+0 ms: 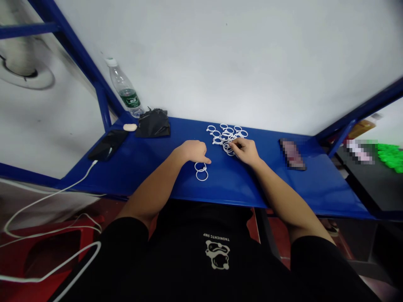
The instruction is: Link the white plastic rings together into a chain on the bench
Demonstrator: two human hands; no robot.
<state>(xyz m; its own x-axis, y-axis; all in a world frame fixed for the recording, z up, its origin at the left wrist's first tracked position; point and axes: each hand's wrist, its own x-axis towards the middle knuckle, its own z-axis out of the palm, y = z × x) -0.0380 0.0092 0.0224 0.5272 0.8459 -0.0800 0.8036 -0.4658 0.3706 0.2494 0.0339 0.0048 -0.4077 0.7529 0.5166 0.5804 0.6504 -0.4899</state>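
My left hand (194, 152) rests on the blue shelf (151, 167) with its fingers curled, a fingertip pressing on two joined white plastic rings (201, 171) that lie just in front of it. My right hand (244, 150) is closed in a pinch on a white ring at the near edge of a pile of several white rings (226, 133) toward the back of the shelf. The two hands are a short way apart.
At the back left stand a clear water bottle (124, 89), a crumpled black bag (153, 123) and a small beige object (129, 127). A dark phone (108, 144) with a white cable (47, 197) lies at the left. A blurred object (292, 154) lies at the right. Green items (392, 156) sit far right.
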